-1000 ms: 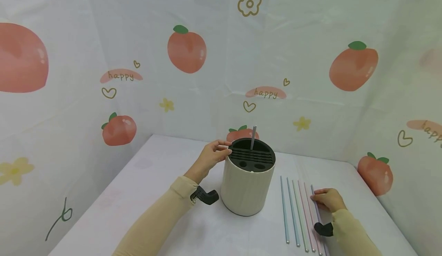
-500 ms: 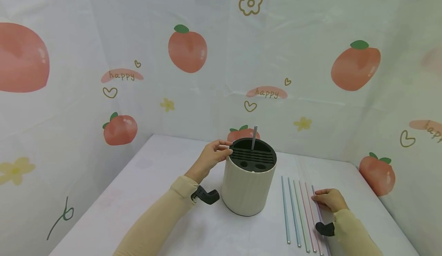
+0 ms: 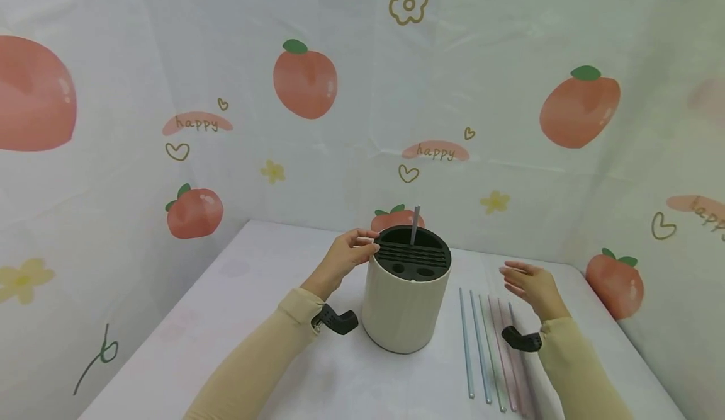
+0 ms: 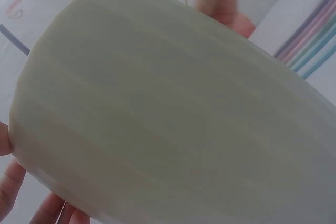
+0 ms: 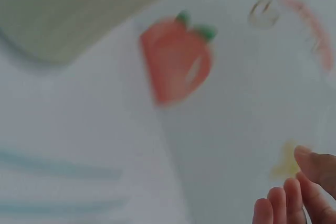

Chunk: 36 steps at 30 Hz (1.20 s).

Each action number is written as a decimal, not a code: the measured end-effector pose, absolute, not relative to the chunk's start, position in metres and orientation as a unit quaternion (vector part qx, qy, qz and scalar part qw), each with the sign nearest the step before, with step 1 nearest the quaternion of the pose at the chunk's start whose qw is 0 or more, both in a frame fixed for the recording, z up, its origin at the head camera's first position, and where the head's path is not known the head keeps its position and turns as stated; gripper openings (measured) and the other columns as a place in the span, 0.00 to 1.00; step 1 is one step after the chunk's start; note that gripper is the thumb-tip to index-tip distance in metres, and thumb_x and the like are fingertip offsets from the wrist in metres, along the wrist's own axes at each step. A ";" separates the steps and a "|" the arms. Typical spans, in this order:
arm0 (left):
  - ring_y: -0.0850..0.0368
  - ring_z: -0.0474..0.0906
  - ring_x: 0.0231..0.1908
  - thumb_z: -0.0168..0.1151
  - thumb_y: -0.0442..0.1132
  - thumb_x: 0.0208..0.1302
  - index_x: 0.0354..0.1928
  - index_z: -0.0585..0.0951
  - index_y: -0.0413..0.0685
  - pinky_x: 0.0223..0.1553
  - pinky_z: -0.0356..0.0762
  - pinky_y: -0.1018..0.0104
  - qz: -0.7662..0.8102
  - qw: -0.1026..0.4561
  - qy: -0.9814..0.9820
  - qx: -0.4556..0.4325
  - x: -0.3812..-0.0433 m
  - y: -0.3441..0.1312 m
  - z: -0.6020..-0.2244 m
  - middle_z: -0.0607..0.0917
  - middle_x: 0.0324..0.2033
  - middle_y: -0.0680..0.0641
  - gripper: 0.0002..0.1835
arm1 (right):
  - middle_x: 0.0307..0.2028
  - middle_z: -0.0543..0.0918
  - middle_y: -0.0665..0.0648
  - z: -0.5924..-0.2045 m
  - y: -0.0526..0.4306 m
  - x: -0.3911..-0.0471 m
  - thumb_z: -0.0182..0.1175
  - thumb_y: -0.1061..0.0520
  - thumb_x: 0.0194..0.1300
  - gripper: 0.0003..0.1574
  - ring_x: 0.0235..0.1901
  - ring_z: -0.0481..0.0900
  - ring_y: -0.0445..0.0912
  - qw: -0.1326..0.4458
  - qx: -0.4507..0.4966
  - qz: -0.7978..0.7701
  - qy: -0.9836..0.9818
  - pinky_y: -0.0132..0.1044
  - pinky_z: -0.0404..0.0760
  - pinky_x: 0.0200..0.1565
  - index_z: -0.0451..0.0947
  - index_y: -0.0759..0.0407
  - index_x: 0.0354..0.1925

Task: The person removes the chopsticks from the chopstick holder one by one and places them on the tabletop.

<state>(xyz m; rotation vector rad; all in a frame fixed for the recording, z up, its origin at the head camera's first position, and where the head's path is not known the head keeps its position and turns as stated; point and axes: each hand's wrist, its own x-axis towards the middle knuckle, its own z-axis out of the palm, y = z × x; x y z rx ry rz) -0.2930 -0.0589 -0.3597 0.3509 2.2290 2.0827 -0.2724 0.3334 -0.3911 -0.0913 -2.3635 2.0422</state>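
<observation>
A round cream knife holder [image 3: 404,319] with a black slotted top stands on the table. A thin grey stick [image 3: 416,225] rises from its large rear opening. My left hand [image 3: 345,259] grips the left side of the holder's rim; in the left wrist view its fingertips [image 4: 50,208] meet the ribbed wall. Lifted over the far end of the coloured sticks, my right hand [image 3: 535,288] has extended, slightly bent fingers and holds nothing. Those thin sticks, blue [image 3: 467,351], green [image 3: 494,357], pink [image 3: 504,357] and purple [image 3: 511,310], lie side by side, partly hidden by the right wrist.
The white-covered table [image 3: 255,269] reaches back to a white curtain [image 3: 351,174] printed with peaches and flowers. Black wrist cameras [image 3: 340,320] stick out from both sleeves. The coloured sticks lie between the holder and the right forearm.
My right hand has let go of the purple stick and risen away toward the back, its fingers opening. The stick stays on the table. My left hand and the holder have not moved.
</observation>
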 end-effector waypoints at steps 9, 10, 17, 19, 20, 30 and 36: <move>0.55 0.79 0.44 0.62 0.37 0.64 0.54 0.79 0.44 0.55 0.79 0.57 0.674 0.032 0.728 0.119 -0.293 -0.059 -0.360 0.78 0.46 0.42 0.16 | 0.40 0.81 0.47 -0.308 0.249 -0.277 0.63 0.64 0.64 0.11 0.41 0.82 0.37 0.048 0.093 0.746 -0.658 0.30 0.83 0.47 0.78 0.51 0.42; 0.55 0.79 0.44 0.62 0.37 0.65 0.54 0.79 0.44 0.55 0.79 0.57 0.674 0.032 0.728 0.120 -0.293 -0.059 -0.360 0.78 0.46 0.42 0.16 | 0.40 0.81 0.47 -0.303 0.240 -0.277 0.63 0.64 0.64 0.11 0.42 0.82 0.38 0.047 0.102 0.743 -0.660 0.31 0.83 0.47 0.79 0.51 0.43; 0.55 0.79 0.44 0.62 0.37 0.64 0.55 0.78 0.43 0.55 0.79 0.56 0.675 0.033 0.727 0.122 -0.295 -0.059 -0.360 0.77 0.48 0.41 0.17 | 0.46 0.79 0.50 -0.292 0.201 -0.285 0.61 0.62 0.66 0.16 0.47 0.81 0.40 0.021 0.157 0.695 -0.701 0.34 0.81 0.52 0.75 0.58 0.52; 0.55 0.79 0.44 0.62 0.37 0.65 0.55 0.78 0.43 0.55 0.79 0.56 0.676 0.033 0.727 0.121 -0.295 -0.059 -0.360 0.78 0.48 0.41 0.17 | 0.47 0.79 0.50 -0.294 0.194 -0.287 0.61 0.62 0.66 0.20 0.47 0.81 0.39 0.010 0.167 0.680 -0.714 0.35 0.81 0.53 0.73 0.63 0.56; 0.55 0.79 0.44 0.62 0.37 0.65 0.55 0.78 0.42 0.55 0.79 0.56 0.675 0.033 0.727 0.121 -0.295 -0.059 -0.361 0.78 0.48 0.41 0.17 | 0.47 0.79 0.51 -0.296 0.192 -0.289 0.61 0.63 0.66 0.22 0.46 0.82 0.39 0.005 0.168 0.677 -0.717 0.35 0.81 0.52 0.72 0.65 0.57; 0.54 0.79 0.45 0.62 0.37 0.64 0.54 0.79 0.44 0.56 0.78 0.56 0.678 0.036 0.724 0.117 -0.294 -0.059 -0.362 0.78 0.48 0.41 0.16 | 0.42 0.81 0.47 -0.308 0.177 -0.294 0.60 0.69 0.64 0.22 0.42 0.82 0.37 -0.023 0.173 0.662 -0.729 0.33 0.82 0.50 0.71 0.74 0.55; 0.54 0.79 0.46 0.62 0.36 0.64 0.54 0.79 0.45 0.56 0.78 0.57 0.684 0.038 0.720 0.116 -0.294 -0.059 -0.360 0.78 0.48 0.41 0.16 | 0.38 0.81 0.47 -0.308 0.175 -0.295 0.59 0.70 0.64 0.14 0.40 0.82 0.36 -0.010 0.180 0.655 -0.733 0.32 0.83 0.47 0.74 0.73 0.48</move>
